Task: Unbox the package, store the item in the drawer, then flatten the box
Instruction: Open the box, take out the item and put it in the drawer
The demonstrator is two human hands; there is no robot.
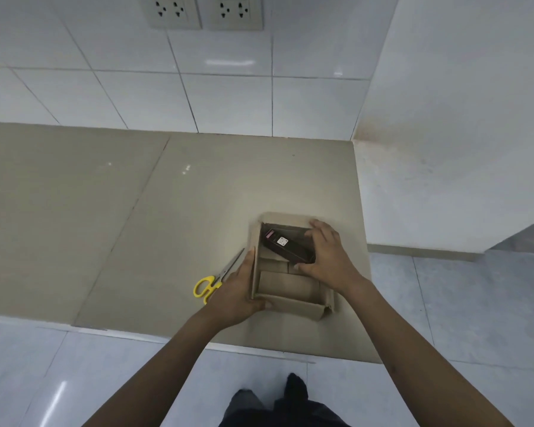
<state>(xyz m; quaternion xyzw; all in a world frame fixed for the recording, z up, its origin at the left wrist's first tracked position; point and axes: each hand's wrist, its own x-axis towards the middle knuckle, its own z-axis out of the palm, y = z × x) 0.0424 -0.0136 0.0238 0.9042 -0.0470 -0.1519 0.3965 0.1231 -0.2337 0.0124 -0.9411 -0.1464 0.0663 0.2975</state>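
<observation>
An open brown cardboard box (290, 288) stands near the front right corner of the counter, its flaps folded out. Inside, at the far end, lies a small black item box (285, 246) with a white label and a pink patch. My right hand (327, 257) reaches into the cardboard box, with the fingers around the right end of the black item. My left hand (238, 291) presses against the box's left wall from outside, thumb on the near left corner.
Yellow-handled scissors (211, 283) lie on the beige counter (136, 211) just left of my left hand, partly hidden by it. A tiled wall with two socket plates (202, 10) rises behind. The counter ends just right of the box, beside a white wall.
</observation>
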